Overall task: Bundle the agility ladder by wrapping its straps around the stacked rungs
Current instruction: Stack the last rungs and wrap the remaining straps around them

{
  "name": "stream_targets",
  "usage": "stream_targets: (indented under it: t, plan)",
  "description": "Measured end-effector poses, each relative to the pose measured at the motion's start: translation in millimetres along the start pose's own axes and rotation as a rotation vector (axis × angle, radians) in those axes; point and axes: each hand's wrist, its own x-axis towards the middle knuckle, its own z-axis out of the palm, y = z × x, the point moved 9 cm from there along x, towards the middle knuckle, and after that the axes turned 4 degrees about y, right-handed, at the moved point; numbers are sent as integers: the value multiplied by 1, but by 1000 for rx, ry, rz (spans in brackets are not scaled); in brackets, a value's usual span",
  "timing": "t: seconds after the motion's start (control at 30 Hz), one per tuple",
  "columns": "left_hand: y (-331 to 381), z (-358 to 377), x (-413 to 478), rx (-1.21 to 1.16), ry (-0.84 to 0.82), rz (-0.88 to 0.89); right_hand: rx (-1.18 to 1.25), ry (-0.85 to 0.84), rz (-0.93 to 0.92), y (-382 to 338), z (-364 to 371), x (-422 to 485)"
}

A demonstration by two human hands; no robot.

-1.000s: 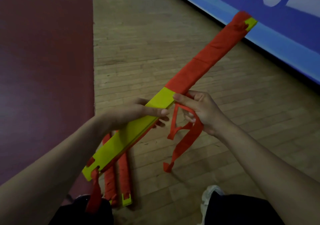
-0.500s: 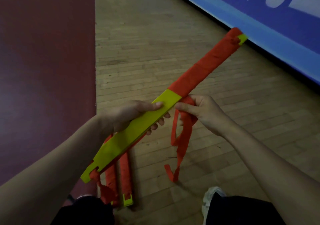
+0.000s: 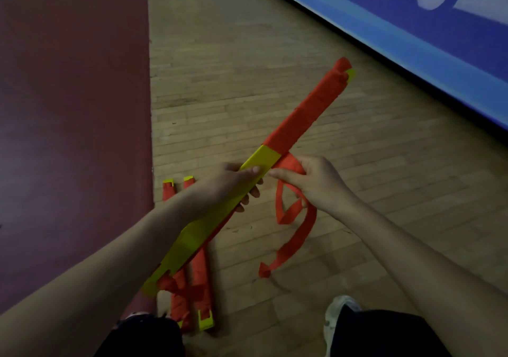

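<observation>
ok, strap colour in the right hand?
Orange-red strap, pinched by the right hand; head view.

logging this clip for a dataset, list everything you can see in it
rung stack: one, yellow, far half wrapped in orange, held above the ground
loose strap: one, orange, hanging at centre right
bundles: two, orange with yellow ends, lying below the stack
wood floor: one, light brown, middle and right
red floor: one, dark red, left
banner: one, blue with white letters, upper right
shoe: one, white, bottom edge
left hand: one, gripping the rung stack
right hand: one, pinching the loose strap
</observation>
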Motion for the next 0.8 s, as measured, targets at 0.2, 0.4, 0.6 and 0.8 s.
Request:
stream_targets:
  t: [0.2,0.4,0.6,0.8]
  plan:
    - [11,3,2,332,135,181,25,76,53,2,-1,1]
    - [14,13,-6,741,330,318,95,143,123,7,-3,0]
    - [19,25,-9,825,317,413,171,99,131,12,-5,9]
    - [16,20,-3,252,207,268,367,-44,197,20,-3,11]
